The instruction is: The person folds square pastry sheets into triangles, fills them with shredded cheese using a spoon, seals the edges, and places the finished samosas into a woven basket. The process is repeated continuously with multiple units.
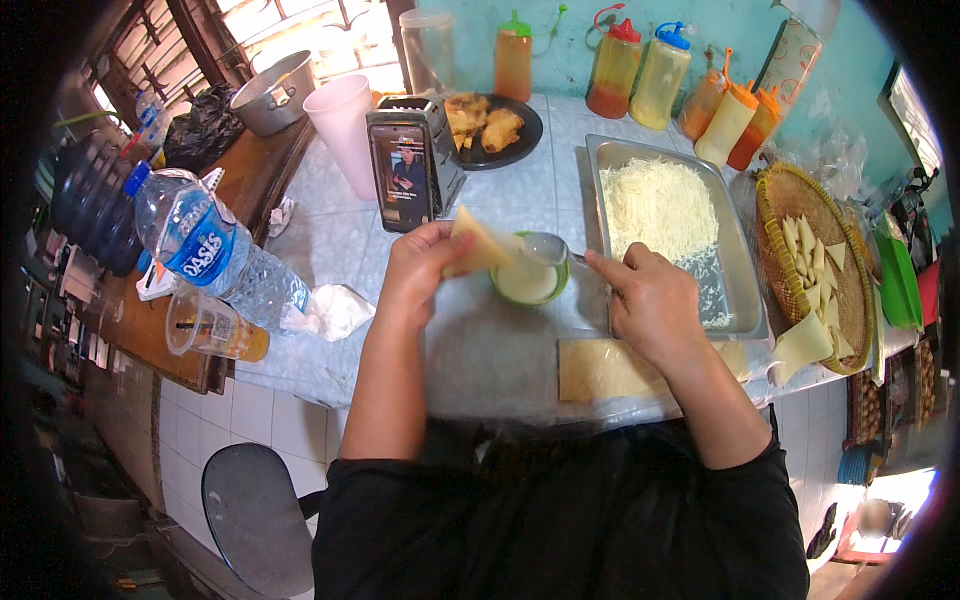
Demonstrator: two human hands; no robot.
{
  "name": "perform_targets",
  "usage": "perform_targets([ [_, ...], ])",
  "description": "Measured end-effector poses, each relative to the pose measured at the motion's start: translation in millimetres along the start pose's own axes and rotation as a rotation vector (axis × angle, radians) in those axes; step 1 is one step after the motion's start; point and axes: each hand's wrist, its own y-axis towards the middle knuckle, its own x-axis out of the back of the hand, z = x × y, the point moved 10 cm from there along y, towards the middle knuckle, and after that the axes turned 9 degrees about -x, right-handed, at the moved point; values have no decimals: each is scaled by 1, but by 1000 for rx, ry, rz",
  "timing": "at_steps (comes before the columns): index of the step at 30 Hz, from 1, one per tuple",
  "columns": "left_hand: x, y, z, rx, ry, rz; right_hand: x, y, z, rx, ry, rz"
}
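Observation:
My left hand (414, 268) pinches a pale yellow folded pastry wrapper (480, 245) whose edge reaches the far left of a small green bowl (530, 301). White liquid lies in this bowl. With my right hand (652, 302) I grip the handle of a metal spoon (544, 247), its rounded end over the bowl beside the wrapper. Whether spoon and wrapper touch, I cannot tell. Just right of the bowl stands a metal tray (594, 175) of shredded pale cheese (655, 200). Flat wrapper sheets (610, 370) lie near the front edge, partly behind my right forearm.
A woven basket (857, 262) at right holds several folded pastries. A phone (402, 178) leans on a dark holder; behind it a black plate (528, 140) carries fried food. Sauce bottles (612, 70) line the wall. At left are a water bottle (215, 235) and plastic cup (215, 328).

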Motion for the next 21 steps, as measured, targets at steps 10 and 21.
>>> perform_targets([
  [10, -15, -5, 4, 65, -53, 37, 15, -7, 15, -6, 7, -77],
  [21, -30, -8, 0, -35, -120, 139, 16, -14, 19, 35, 33, -75],
])
